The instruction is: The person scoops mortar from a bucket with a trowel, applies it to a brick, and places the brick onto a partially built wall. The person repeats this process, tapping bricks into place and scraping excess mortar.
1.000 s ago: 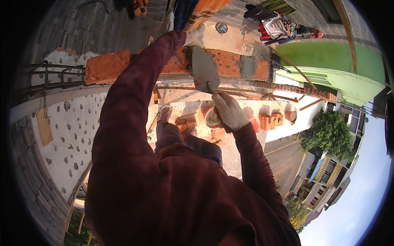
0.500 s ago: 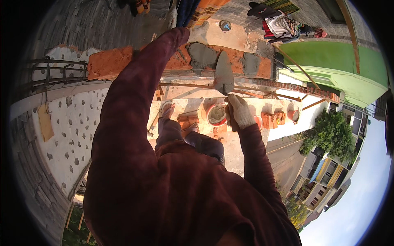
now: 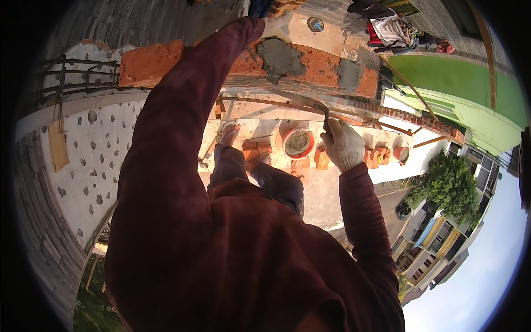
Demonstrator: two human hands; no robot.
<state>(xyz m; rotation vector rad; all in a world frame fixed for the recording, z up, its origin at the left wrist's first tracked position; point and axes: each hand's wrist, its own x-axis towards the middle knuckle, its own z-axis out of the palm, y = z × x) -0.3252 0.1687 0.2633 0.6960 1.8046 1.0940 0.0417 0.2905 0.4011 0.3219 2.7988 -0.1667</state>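
Observation:
My right hand (image 3: 344,146), in a pale knit glove, is closed round the handle of a trowel (image 3: 303,100). The trowel's blade appears nearly edge-on along the near side of a brick wall (image 3: 315,65). Grey mortar (image 3: 281,58) lies in a thick patch on top of the wall, and a second mortar patch (image 3: 349,75) sits further right. My left arm reaches across the wall, and my gloved left hand (image 3: 278,26) is at its far edge with fingers apart. I see nothing held in it.
Below stand a red bucket of mortar (image 3: 297,143), stacked bricks (image 3: 257,148), more bricks (image 3: 379,157) and another bucket (image 3: 401,154). A wooden bar (image 3: 254,100) runs along the wall's near side. Rebar (image 3: 83,73) juts out at left. Clothes (image 3: 391,30) hang at far right.
My right hand has moved right, and the trowel has turned from flat over the wall to edge-on at its near side. My left hand stays at the far edge; the whole view has shifted slightly.

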